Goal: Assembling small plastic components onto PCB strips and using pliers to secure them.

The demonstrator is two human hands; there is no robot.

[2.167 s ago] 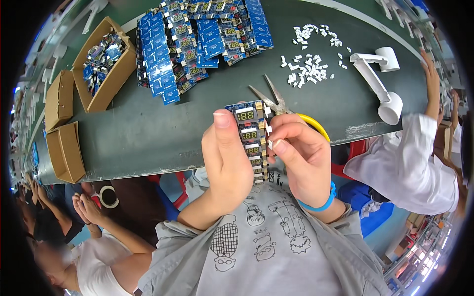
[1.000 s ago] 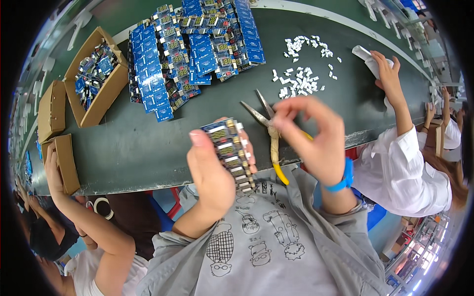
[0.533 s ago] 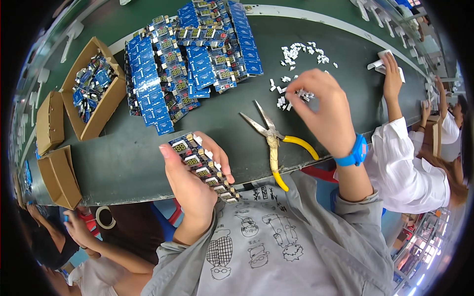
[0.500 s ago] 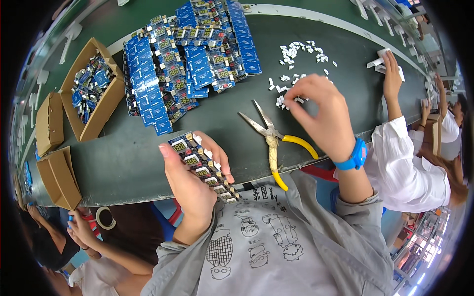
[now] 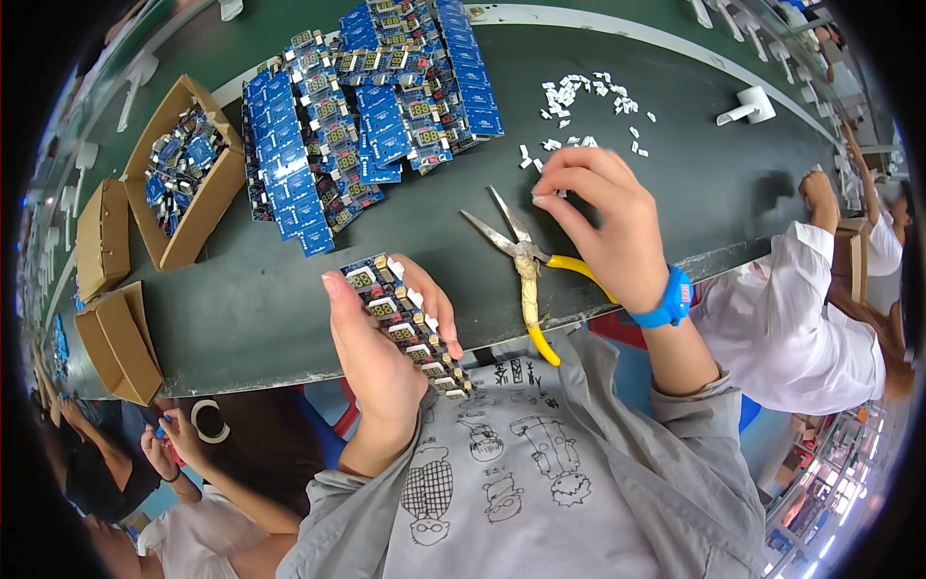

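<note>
My left hand (image 5: 386, 362) grips a strip of joined circuit boards (image 5: 403, 323) by its edges. The strip slants over the table's near edge, its small digit displays and white parts facing up. To the right, my right hand (image 5: 612, 232) hovers with thumb and forefinger pinched; a pale speck shows at the tips, too small to name. Just beyond it lie scattered small white plastic pieces (image 5: 564, 95), some hidden by the fingers. Between my hands, pliers with yellow handles (image 5: 529, 285) rest on the table, jaws spread and pointing away.
Stacked blue circuit board panels (image 5: 289, 183) cover the table's far middle. A cardboard box (image 5: 178, 253) of loose boards stands at left, near two smaller cardboard pieces (image 5: 101, 236). A white roll (image 5: 757, 104) lies far right. Co-workers sit on both sides, a white sleeve (image 5: 772, 309) close at right.
My right hand has drawn back slightly left from the white pieces, fingers pinched. My left hand keeps the board strip nearly in place. The neighbour's hand at right has left the white roll.
</note>
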